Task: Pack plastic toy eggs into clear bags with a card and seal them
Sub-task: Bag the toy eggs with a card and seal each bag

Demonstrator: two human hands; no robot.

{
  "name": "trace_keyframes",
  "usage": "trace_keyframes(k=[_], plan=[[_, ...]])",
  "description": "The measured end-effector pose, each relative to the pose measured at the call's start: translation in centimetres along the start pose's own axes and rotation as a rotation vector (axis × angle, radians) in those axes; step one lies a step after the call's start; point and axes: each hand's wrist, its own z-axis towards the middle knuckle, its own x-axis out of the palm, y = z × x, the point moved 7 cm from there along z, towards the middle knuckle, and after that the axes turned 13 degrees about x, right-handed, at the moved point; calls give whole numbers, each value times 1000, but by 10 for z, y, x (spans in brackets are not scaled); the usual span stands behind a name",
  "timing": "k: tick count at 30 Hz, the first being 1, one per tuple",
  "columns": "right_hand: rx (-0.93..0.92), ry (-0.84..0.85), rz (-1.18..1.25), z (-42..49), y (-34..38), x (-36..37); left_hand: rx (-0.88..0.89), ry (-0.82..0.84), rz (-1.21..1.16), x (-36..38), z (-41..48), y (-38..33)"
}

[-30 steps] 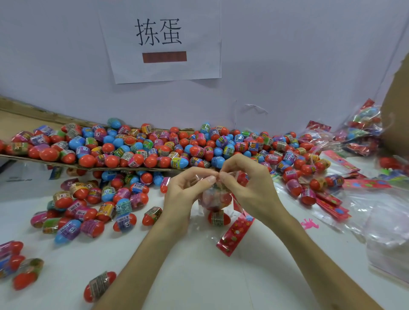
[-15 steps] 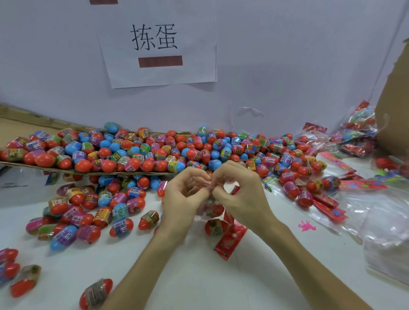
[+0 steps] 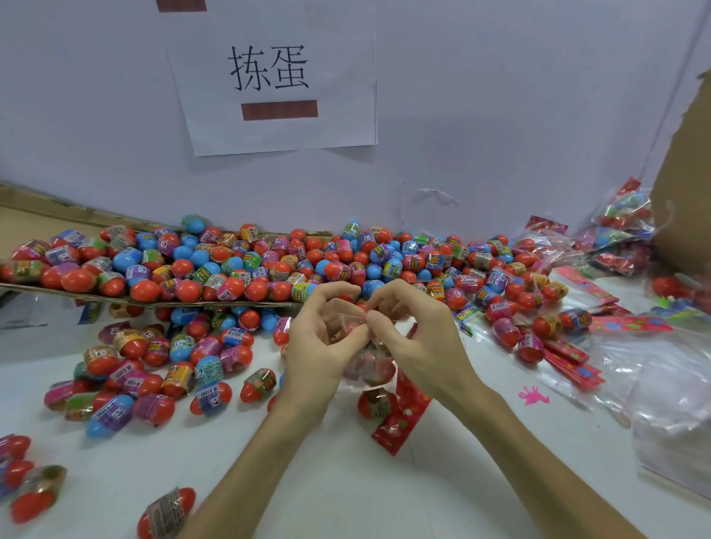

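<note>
Both hands, left hand [image 3: 319, 346] & right hand [image 3: 415, 338], pinch clear bag [image 3: 371, 367] top.

paper sign [image 3: 277, 84] on wall, "拣蛋"

A white paper sheet [image 3: 277, 77] printed with two black Chinese characters is fixed to the pale wall [image 3: 500, 115], and a red-brown bar [image 3: 279, 110] is printed below the characters. A second such bar [image 3: 181, 4] is cut off at the top edge. A brown cardboard sheet [image 3: 23, 219] is laid along the wall at the left, raised above the white table [image 3: 346, 492]. A cardboard panel [image 3: 688, 184] is seen at the right edge, and a small pink splat-shaped figure [image 3: 533, 395] on the table
</note>
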Motion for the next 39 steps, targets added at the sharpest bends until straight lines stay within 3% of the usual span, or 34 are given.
trace_keyframes(k=[8,13,15,18,21,25,30,39], plan=[[115,-75,104,6,-10,-10,-72,32,-77,4,0,4],[328,-196,340,13,-33,-32,-244,-24,-128,0,0,19],[394,-162,402,15,-41,-31,-339,-86,-237,-1,-2,24],[471,-35,464,16,-44,-18,-337,-167,-292,-8,0,28],[428,-50,355,17,-40,-19,-246,-213,-202,-19,5,21],[264,-37,366,17,-28,-25,-172,-169,4,-21,6,18],[135,15,201,13,-17,-14,-85,-81,142,-15,5,8],[44,31,131,9,-8,-12,-1,-3,197,-11,5,0]])
